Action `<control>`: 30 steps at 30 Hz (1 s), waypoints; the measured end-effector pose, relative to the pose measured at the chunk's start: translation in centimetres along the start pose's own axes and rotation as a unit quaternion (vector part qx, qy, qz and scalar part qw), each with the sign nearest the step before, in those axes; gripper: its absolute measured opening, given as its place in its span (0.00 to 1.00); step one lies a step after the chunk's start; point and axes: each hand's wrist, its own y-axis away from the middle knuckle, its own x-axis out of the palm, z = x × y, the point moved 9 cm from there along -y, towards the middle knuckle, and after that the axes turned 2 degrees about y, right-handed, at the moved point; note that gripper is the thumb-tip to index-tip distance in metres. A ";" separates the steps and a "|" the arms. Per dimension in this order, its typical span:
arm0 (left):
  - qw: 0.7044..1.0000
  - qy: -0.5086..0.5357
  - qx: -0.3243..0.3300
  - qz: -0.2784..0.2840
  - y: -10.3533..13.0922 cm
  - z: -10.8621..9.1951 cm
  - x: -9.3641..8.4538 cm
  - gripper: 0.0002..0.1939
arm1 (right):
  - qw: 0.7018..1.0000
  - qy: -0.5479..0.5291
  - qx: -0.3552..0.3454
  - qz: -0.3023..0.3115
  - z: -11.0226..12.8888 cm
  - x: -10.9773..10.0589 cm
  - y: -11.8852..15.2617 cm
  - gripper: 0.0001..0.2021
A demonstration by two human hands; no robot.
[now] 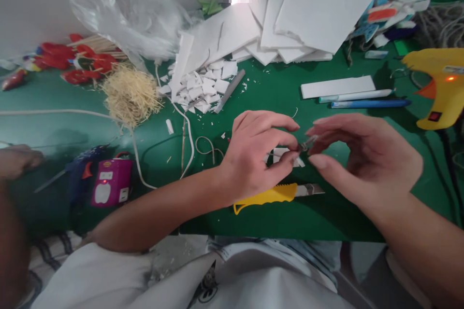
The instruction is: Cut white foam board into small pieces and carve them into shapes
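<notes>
My left hand (253,154) is over the front middle of the green table, thumb and index finger pinched on a small greyish twisted strand (309,143), perhaps twine. Close by on the other side, my right hand (377,159) curves around the strand's free end with thumb and fingers apart. Whether its fingertips touch the strand is unclear. Small white foam pieces (281,155) lie beneath the fingertips, partly hidden. Below my hands rests a yellow utility knife (268,197), its blade out and pointing right.
White foam sheets (319,9) are stacked at the back, beside foam scraps (206,87). Pens (369,104) and a lit yellow glue gun (442,87) lie right. Left are straw fibre (130,91), a cable (188,130), a purple power adapter (111,181) and another person's hand (18,160).
</notes>
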 end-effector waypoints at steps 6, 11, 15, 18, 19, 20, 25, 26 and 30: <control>0.994 -0.070 0.079 -0.040 0.3 -1.0 0.0 0.06 | 0.992 0.108 -0.044 0.044 1.5 0.8 -0.3 0.08; 0.992 -0.079 0.086 -0.057 0.3 -1.1 -0.1 0.07 | 0.992 0.117 -0.032 0.038 1.6 0.7 -0.1 0.08; 0.993 -0.072 0.073 -0.050 0.2 -1.0 0.0 0.07 | 0.997 0.046 0.055 -0.018 0.1 -0.1 0.6 0.10; 0.995 -0.065 0.067 -0.047 0.2 -0.9 0.0 0.07 | 0.994 -0.036 0.073 -0.068 -0.2 -0.9 0.9 0.13; 0.995 -0.064 0.065 -0.046 0.2 -0.9 -0.1 0.07 | 0.993 -0.049 0.071 -0.077 -0.1 -1.2 0.9 0.13; 0.995 -0.064 0.063 -0.043 0.2 -0.9 -0.1 0.07 | 0.993 -0.056 0.069 -0.084 -0.1 -1.4 0.8 0.13; 0.996 -0.067 0.056 -0.022 0.2 -0.8 0.1 0.06 | 0.992 -0.082 0.090 -0.016 -0.7 -0.4 0.2 0.19; 0.996 -0.066 0.058 -0.024 0.2 -0.8 0.1 0.06 | 0.993 -0.076 0.089 0.004 -0.8 0.0 0.2 0.20; 0.994 -0.062 0.073 -0.049 0.4 -0.9 0.0 0.06 | 0.997 0.019 0.064 0.029 -0.5 0.6 0.0 0.10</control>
